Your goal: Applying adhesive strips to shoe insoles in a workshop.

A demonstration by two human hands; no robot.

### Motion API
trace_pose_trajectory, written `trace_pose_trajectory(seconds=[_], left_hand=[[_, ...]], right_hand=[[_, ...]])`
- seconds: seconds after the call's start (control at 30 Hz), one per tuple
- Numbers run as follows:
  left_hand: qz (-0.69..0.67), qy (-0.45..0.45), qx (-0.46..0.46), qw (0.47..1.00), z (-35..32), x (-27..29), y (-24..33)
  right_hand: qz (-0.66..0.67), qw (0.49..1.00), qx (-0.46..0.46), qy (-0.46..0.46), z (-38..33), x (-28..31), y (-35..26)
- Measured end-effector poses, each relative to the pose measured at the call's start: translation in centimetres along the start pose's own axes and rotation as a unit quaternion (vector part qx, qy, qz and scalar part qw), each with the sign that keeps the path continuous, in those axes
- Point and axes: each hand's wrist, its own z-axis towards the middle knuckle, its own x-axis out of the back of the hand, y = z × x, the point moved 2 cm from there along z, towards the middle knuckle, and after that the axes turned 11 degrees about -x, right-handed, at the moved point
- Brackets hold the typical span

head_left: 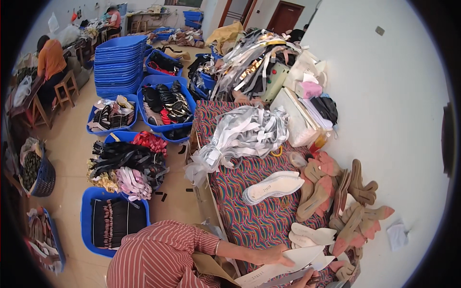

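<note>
My left hand (274,255) reaches in from a striped sleeve and grips the edge of a long white insole (300,257), thumb on top. Partly cut off by the lower edge, my right hand (303,280) is closed beside the insole, next to a dark rounded thing whose kind I cannot tell. A grey, blade-like strip lies under the insole near this hand. Just beyond the hands are loose white insoles (313,235). A neat stack of white insoles (273,187) rests farther up on the colourful patterned cloth (240,192).
Tan and pink insoles (355,216) are heaped along the right wall. Silver-grey strips (245,134) cover the table's far part. Blue bins (86,221) filled with strips and shoe parts stand left, near stacked blue tubs (119,67). Two people sit working at the far left.
</note>
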Motion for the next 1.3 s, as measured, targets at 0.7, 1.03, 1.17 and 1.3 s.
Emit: trace_pose_trajectory(seconds=[0.7,1.03,1.17,1.3], left_hand=[[-0.113,0.012,-0.090,0.989,0.1,0.5,-0.6],[-0.056,0.068,-0.080,0.993,-2.7,1.1,4.7],[-0.046,0.053,-0.061,0.996,-1.9,2.0,6.3],[-0.059,0.106,0.019,0.992,-1.6,3.0,8.0]], right_hand=[[-0.327,0.941,0.080,0.037,-7.0,-5.4,-11.0],[-0.119,0.986,0.115,0.026,-4.6,-5.5,-5.6],[-0.029,0.993,0.118,0.011,-5.3,-5.9,-6.9],[-0.025,0.998,0.043,-0.037,-3.5,-7.0,-7.7]])
